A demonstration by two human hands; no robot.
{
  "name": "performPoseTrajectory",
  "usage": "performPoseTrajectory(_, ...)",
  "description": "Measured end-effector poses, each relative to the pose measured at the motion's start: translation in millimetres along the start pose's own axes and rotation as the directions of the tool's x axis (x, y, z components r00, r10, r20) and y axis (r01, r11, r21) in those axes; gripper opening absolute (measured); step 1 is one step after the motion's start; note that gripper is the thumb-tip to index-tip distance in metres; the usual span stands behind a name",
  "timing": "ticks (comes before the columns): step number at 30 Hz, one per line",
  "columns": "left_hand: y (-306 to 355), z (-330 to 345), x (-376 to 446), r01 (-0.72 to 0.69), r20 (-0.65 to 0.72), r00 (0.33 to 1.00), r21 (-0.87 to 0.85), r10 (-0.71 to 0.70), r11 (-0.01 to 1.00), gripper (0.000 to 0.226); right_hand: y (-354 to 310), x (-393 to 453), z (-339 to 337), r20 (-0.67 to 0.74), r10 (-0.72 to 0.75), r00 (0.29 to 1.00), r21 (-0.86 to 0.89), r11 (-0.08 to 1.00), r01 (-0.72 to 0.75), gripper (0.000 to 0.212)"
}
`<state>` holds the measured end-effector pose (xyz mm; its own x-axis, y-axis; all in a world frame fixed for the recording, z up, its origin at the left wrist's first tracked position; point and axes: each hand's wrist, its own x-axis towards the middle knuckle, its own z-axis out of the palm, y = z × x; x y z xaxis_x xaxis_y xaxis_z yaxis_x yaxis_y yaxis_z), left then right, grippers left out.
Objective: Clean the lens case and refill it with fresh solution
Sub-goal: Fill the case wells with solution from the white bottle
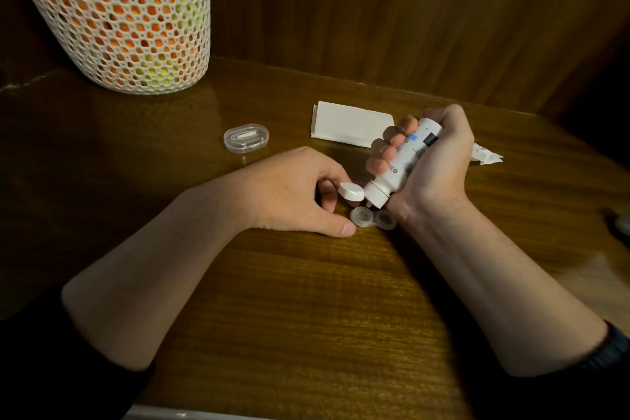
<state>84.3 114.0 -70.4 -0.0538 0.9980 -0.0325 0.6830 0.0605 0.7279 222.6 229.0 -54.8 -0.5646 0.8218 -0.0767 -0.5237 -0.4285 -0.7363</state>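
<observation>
Lens case (373,217) sits open on the desk (306,300) at frame centre. Your right hand (433,160) grips the upended bottle (402,160) over it to drip solution, while your left hand (306,194) pinches the cap (351,192) aside.

The right hand (433,160) is gripping a smooth white plastic solution bottle (402,160); just below its nozzle a clear glossy plastic lens case (371,216) is lying on the polished, grained brown wooden table (306,300), matt white folded paper napkin (347,124) lying beyond.
</observation>
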Motion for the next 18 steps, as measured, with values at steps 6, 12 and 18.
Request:
performPoseTrajectory(6, -0.4, 0.1, -0.5, -0.002, -0.003, 1.0, 0.0, 0.002, 1.0, 0.03, 0.1, 0.4, 0.3, -0.005, -0.001, 1.0, 0.002, 1.0, 0.001, 0.036)
performPoseTrajectory(12, -0.3, 0.0, -0.7, -0.002, -0.001, 1.0, 0.0, 0.002, 1.0, 0.03, 0.7, 0.4, -0.2, 0.005, 0.001, 1.0, -0.006, 1.0, -0.001, 0.037)
performPoseTrajectory(18, -0.1, -0.3, -0.6, -0.003, -0.003, 1.0, 0.007, 0.003, 1.0, 0.032, 0.7, 0.2, -0.2, 0.0, 0.002, 1.0, -0.019, 1.0, -0.002, 0.036)
